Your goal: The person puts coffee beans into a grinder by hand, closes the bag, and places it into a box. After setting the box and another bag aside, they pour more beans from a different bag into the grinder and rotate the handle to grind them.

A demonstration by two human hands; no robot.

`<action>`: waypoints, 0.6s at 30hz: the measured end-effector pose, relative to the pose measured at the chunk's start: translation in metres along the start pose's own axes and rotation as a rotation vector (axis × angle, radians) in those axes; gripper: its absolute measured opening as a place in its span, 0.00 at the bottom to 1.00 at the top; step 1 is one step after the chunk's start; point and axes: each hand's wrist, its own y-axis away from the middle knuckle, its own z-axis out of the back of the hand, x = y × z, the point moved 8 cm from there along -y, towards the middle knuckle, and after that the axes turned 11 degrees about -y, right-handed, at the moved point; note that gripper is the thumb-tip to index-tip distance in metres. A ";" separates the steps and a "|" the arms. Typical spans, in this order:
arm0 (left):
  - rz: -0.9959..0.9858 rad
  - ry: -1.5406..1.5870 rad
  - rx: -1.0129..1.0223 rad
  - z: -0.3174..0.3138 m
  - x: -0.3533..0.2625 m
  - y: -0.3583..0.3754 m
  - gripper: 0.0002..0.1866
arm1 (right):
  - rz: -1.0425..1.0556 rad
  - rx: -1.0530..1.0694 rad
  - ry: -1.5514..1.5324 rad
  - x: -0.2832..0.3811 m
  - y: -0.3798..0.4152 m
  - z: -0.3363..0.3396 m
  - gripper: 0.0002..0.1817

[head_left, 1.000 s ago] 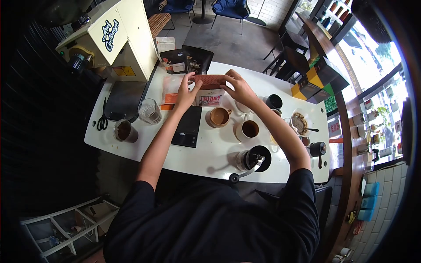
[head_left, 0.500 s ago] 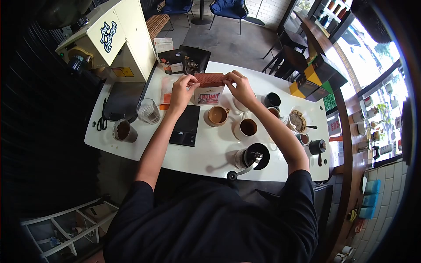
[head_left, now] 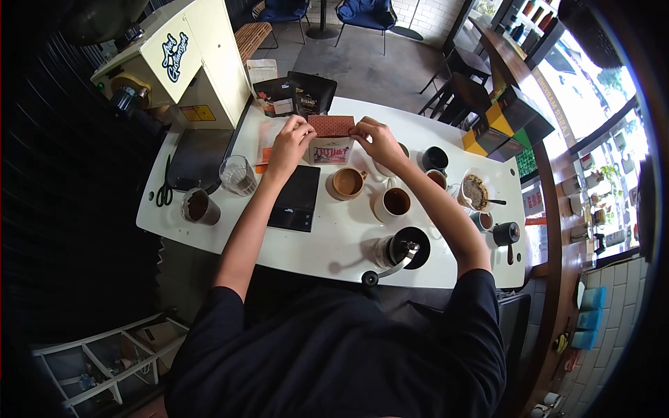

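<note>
A small white box (head_left: 330,153) with printed lettering and a reddish-brown patterned flap stands at the far side of the table. My left hand (head_left: 291,143) pinches the flap's left edge, fingers closed. At the flap's right edge, my right hand (head_left: 378,145) grips with thumb and fingers. Nearer to me are a tan mug of milky brown drink (head_left: 347,182) and a white mug of dark coffee (head_left: 396,202). Below my left hand lies a flat black scale (head_left: 293,202). The hand-crank coffee grinder (head_left: 398,251) stands near the front edge.
The white table (head_left: 341,244) also carries a glass (head_left: 237,175), a cup of grounds (head_left: 200,207), scissors (head_left: 164,188) and a bowl with a spoon (head_left: 474,191). A cream grinding machine (head_left: 209,63) rises at left. Black pouches (head_left: 311,94) stand behind; yellow-black boxes (head_left: 496,125) sit at right.
My right hand has shifted slightly left and down along the flap. The flap looks tilted more upright, showing more of its patterned side. My left hand keeps its pinch.
</note>
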 end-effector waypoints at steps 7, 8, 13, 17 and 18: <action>-0.093 -0.042 -0.045 -0.009 0.001 -0.001 0.27 | 0.063 0.019 0.089 0.007 0.005 -0.002 0.09; -0.146 -0.092 -0.083 -0.006 -0.007 -0.002 0.36 | 0.063 0.018 0.088 0.008 0.005 -0.001 0.09; -0.113 0.006 0.141 -0.025 -0.001 -0.016 0.47 | -0.023 -0.035 0.026 0.013 0.008 0.004 0.10; -0.089 0.069 0.192 -0.034 0.008 -0.016 0.44 | 0.009 0.010 0.041 0.019 0.015 0.003 0.09; -0.106 0.069 0.154 -0.031 0.007 -0.018 0.42 | 0.011 0.012 0.038 0.020 0.015 0.005 0.09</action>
